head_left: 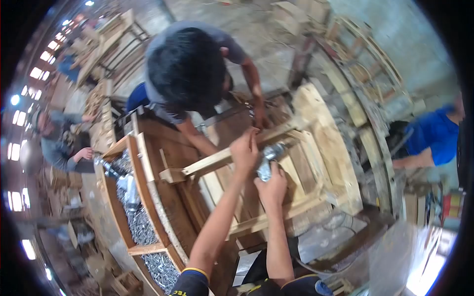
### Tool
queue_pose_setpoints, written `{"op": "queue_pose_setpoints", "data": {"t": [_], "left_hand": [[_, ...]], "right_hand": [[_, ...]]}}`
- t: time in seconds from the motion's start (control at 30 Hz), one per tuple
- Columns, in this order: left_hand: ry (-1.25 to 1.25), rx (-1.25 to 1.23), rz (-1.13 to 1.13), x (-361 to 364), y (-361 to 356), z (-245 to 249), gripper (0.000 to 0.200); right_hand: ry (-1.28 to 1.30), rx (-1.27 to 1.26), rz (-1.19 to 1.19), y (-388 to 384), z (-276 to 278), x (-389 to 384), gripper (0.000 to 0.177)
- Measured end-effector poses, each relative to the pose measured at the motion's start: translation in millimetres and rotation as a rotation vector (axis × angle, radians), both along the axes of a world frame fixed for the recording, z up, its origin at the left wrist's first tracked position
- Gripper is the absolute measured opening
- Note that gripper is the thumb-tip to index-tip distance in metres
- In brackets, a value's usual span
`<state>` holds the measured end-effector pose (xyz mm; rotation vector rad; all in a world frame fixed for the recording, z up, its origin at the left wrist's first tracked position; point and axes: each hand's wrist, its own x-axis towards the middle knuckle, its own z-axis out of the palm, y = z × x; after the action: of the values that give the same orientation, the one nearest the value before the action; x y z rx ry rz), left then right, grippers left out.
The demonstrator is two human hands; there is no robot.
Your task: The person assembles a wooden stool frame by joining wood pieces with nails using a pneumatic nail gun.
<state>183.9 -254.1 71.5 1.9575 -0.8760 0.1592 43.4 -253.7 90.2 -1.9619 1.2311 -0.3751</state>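
A light wooden frame (247, 224) lies on the bench in front of me. My left hand (244, 154) is closed over its far wooden rail (212, 162), with the fingertips close together at the top; whether something small is between them I cannot make out. In my right hand (273, 190) is a power drill (269, 158), grey and seemingly wrapped in clear plastic. Its nose points up and right, over the frame's inside near the rail. My palm hides part of the handle.
Across the bench a co-worker (187, 64) bends over, both hands near the rail. At left, a wooden tray (131, 163) holds many screws (160, 269) and another drill (129, 190). A curved wooden panel (335, 148) stands at right. Other people (64, 140) are at the sides.
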Motion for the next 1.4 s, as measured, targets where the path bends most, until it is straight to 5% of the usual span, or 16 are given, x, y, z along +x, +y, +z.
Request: {"op": "queue_pose_setpoints", "data": {"t": [0.1,0.3,0.7,0.77,0.83,0.87,0.97,1.17,1.4], "left_hand": [[0.246,-0.115,0.214,-2,-1,-2,0.013],[0.108,-0.150,0.527,1,-9,-2,0.011],[0.202,-0.044,0.528,-1,-10,13,0.012],[0.282,-0.267,0.385,4,-6,7,0.018],[0.633,-0.198,0.237,19,13,-4,0.025],[1.280,-0.465,0.109,20,29,12,0.026],[1.987,-0.703,-0.109,9,62,55,0.028],[1.985,-0.480,-0.345,-55,81,91,0.022],[1.659,0.202,-0.375,-126,52,94,0.021]], "right_hand": [[0.036,-0.078,-0.017,2,-3,6,0.065],[0.062,-0.072,-0.051,4,-1,15,0.061],[0.088,-0.167,-0.040,3,3,8,0.056],[0.158,-0.049,0.070,5,13,-9,0.061],[0.183,0.016,0.120,23,51,-35,0.062],[0.129,-0.043,0.158,30,43,-55,0.065],[0.056,-0.001,0.186,50,69,-101,0.064],[-0.028,0.046,0.310,64,94,-186,0.070],[-0.003,0.030,0.485,44,120,-238,0.072]]}}
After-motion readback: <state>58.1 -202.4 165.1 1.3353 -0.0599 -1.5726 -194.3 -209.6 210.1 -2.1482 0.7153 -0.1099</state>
